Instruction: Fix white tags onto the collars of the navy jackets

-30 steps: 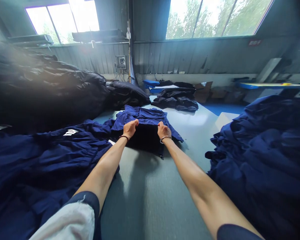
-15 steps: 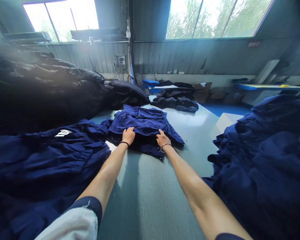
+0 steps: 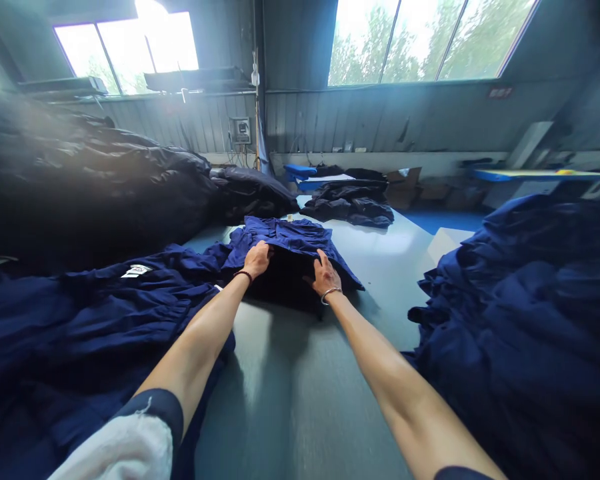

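Note:
A navy blue garment [image 3: 295, 235] lies on the pale table [image 3: 300, 400] in front of me, its near edge lifted so that a dark opening shows beneath. My left hand [image 3: 258, 260] is closed on that edge at the left. At the right part of the same edge is my right hand [image 3: 325, 273], its fingers apart, with the fingertips touching the cloth and the thumb near the dark opening. A dark bracelet is on my left wrist, a metal one on my right.
More navy garments [image 3: 105, 320] with a white label lie at the left, and a tall navy heap [image 3: 535, 320] stands at the right. Black garments [image 3: 80, 180] are piled at the back left. Another black pile [image 3: 350, 202] sits beyond the garment.
The garment's near edge has risen, and the opening under it looks larger and darker. My left hand has moved up slightly with the edge. My right hand's fingers have spread from their earlier pointing pose.

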Tool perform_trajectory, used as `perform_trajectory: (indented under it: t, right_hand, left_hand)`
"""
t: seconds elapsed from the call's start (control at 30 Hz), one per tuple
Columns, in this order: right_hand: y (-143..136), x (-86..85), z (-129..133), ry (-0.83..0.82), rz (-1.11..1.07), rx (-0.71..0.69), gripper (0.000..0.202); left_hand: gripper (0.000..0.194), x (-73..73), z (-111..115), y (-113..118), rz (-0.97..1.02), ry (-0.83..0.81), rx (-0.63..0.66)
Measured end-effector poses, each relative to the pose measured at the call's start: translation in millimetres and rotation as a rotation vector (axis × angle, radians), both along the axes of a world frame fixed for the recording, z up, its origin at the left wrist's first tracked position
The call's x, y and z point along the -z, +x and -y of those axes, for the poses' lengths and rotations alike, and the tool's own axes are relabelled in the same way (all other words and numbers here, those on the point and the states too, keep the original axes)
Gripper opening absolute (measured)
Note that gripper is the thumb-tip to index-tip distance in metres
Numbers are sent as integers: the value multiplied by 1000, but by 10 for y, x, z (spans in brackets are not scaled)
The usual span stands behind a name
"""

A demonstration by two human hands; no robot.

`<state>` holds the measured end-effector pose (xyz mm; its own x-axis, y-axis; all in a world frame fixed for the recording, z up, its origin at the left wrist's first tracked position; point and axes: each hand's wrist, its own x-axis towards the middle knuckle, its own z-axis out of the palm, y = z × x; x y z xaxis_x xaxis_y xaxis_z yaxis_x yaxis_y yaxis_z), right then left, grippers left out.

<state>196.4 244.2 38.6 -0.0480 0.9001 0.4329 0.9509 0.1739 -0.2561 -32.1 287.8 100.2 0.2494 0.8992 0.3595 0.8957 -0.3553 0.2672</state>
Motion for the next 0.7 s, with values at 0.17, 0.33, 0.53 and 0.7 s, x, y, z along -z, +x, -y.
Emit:
perform_trajectory:
  t: [0.17,0.33,0.53,0.7]
  right_hand:
    - [-31,-106,121,76,-16,57,37]
    - [0,-292,155,188,-166,120,39]
    - [197,-538,421,176,-152,185,34]
    - [305,-579,887,-2,-5,129,33]
  left_hand:
    - [27,-328,88,120,46,148,139]
    - [30,-523,272,131,-5,186,211]
    - [36,-498,727,78,-291,82,240]
    - [43,-251,1178,113,-504,89,308]
